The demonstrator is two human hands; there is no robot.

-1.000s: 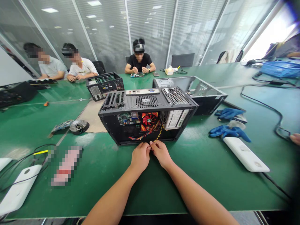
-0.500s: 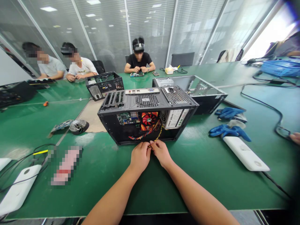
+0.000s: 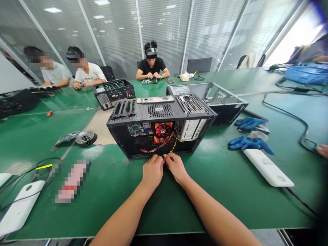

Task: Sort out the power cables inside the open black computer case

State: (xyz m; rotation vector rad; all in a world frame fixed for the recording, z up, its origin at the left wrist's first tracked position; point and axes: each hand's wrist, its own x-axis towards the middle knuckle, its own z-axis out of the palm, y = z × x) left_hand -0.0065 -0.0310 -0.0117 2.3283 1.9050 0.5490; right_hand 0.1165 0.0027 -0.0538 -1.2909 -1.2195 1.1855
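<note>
An open black computer case (image 3: 143, 112) lies on its side on the green table (image 3: 225, 191), showing a red fan (image 3: 163, 130), a circuit board and a power supply (image 3: 191, 129). A yellow-and-black twisted cable (image 3: 173, 147) runs out of the case to its front edge. My left hand (image 3: 152, 171) and my right hand (image 3: 175, 166) meet there, knuckles up, fingers curled. Both pinch the end of that cable between them. The fingertips themselves are hidden behind the hands.
Blue gloves (image 3: 246, 142) and a white device (image 3: 268, 168) lie to the right, a second open case (image 3: 217, 102) behind. Left are a loose fan (image 3: 85, 138), another case (image 3: 114, 93), cables and a white device (image 3: 20, 208). Three people sit at the far side.
</note>
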